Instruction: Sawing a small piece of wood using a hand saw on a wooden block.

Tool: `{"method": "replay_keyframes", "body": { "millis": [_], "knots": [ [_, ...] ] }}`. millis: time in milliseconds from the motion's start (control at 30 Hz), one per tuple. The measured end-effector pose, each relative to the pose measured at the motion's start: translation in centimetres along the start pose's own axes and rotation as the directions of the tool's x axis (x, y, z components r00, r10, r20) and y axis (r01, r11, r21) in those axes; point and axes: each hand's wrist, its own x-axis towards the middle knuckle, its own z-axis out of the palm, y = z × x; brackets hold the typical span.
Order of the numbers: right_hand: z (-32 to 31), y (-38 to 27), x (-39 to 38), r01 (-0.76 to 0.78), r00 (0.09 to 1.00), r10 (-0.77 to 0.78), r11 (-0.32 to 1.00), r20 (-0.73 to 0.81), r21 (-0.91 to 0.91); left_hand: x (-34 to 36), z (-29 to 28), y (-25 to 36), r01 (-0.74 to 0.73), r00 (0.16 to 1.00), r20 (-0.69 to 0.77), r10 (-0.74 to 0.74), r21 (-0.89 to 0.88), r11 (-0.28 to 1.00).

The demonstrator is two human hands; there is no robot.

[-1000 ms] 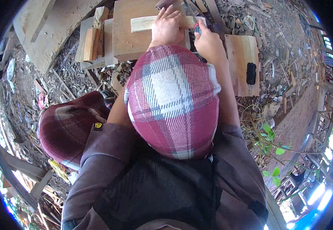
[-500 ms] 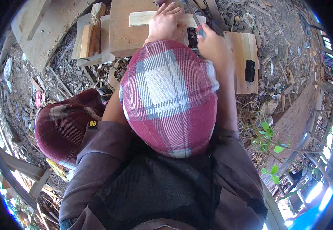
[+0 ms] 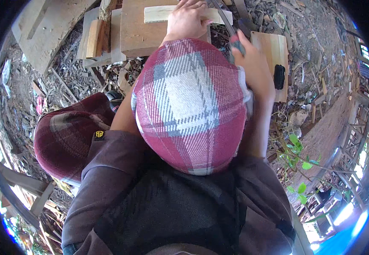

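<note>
A pale wooden strip (image 3: 156, 14) lies across a brown wooden block (image 3: 141, 40) at the top of the view. My left hand (image 3: 187, 20) is closed over the strip, pressing it against the block, with the fingers reaching over its far side. Lower right, my right hand (image 3: 249, 54) is wrapped round the red and grey handle of a hand saw (image 3: 228, 22). The saw's narrow metal blade slants across the strip near its right end; the blade's far end is cut off by the frame. My plaid-covered knee (image 3: 193, 97) hides part of both arms.
Right of the block lies a light board (image 3: 269, 46) with a black oblong object (image 3: 279, 77) on it. Wood offcuts (image 3: 94, 39) and a large panel (image 3: 52, 32) are at the left. Chips and scraps litter the ground. A leafy plant (image 3: 296, 146) grows at right.
My right hand and the saw have moved back toward me and slightly right. The left hand stays on the strip, its fingers a little more bent. The whole view has shifted slightly.
</note>
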Motion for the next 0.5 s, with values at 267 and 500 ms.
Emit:
{"method": "replay_keyframes", "body": {
  "millis": [267, 500],
  "knots": [
    [1.5, -0.3, 6.0, 0.077, 0.991, -0.087, 0.992, -0.105, -0.097, 1.3, 0.1, 1.8, 0.02, 0.999, 0.04, -0.017, -0.076, 0.997],
    [-0.5, 1.2, -1.9, -0.035, 0.999, 0.035, 0.994, 0.004, 0.102, 0.5, 0.0, 1.0, 0.009, 0.999, 0.033, -0.007, -0.068, 0.998]
  ]
}}
